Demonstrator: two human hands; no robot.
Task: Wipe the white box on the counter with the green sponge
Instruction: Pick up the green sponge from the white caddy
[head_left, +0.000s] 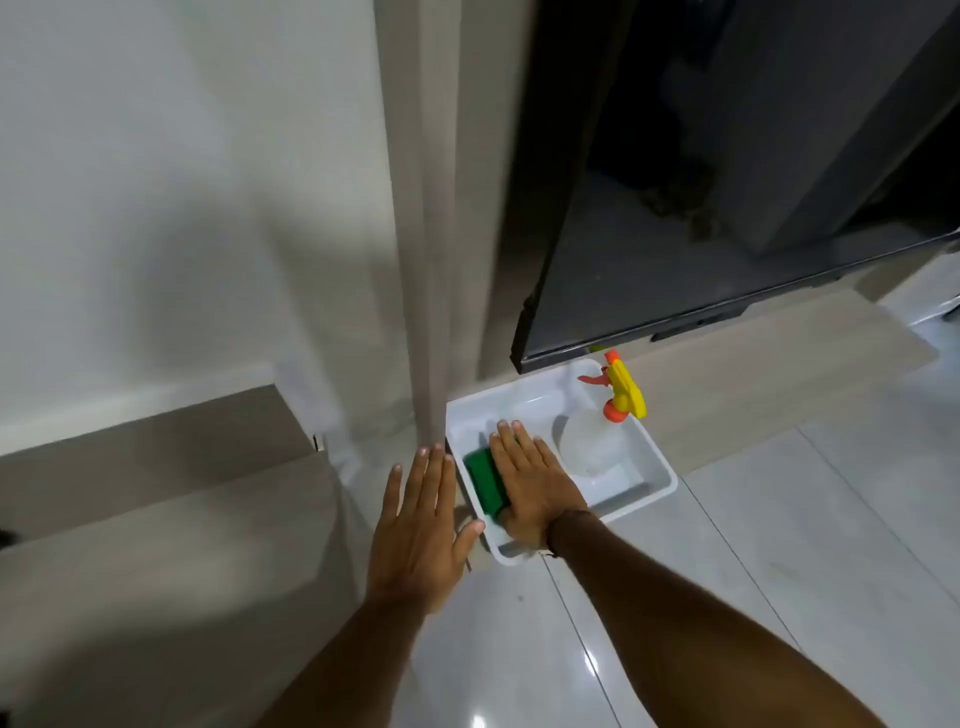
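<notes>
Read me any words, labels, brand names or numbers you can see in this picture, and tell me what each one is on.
None can be read.
White box, green sponge, spray bottle with its yellow and orange trigger head: no print shows.
Dark screen above: no logo or label visible on its frame.
</notes>
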